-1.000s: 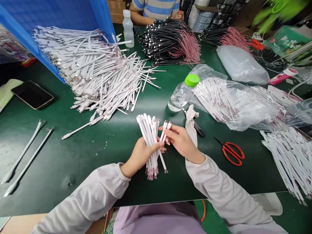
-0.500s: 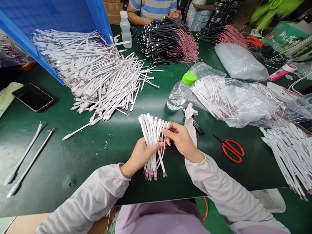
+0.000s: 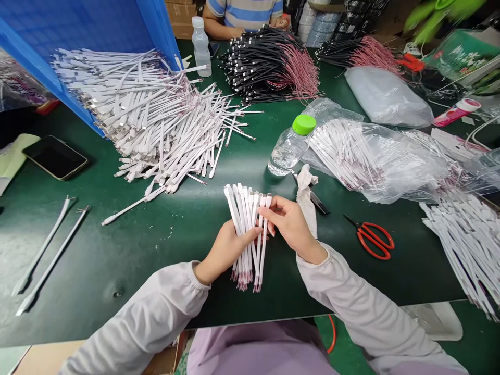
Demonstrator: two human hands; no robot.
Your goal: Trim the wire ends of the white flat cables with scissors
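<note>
My left hand (image 3: 226,250) is wrapped round a bundle of short white flat cables (image 3: 246,219), held upright above the green table, plug ends up and pink stripped wires at the bottom. My right hand (image 3: 291,224) rests against the bundle's right side, its fingers curled on the outermost cables near their plugs. A big heap of the same white cables (image 3: 156,114) lies at the back left, spilling from a blue bin (image 3: 97,26).
A water bottle with a green cap (image 3: 291,146), red scissors (image 3: 373,239), bagged white cables (image 3: 375,156) and loose white cables (image 3: 464,245) lie right. Black cables (image 3: 273,65) and another person's striped shirt (image 3: 242,10) are at the back. A phone (image 3: 54,156) and two single cables (image 3: 50,245) lie left.
The two cables my right hand held apart from the bundle have been brought in against it and now stand in line with the rest.
</note>
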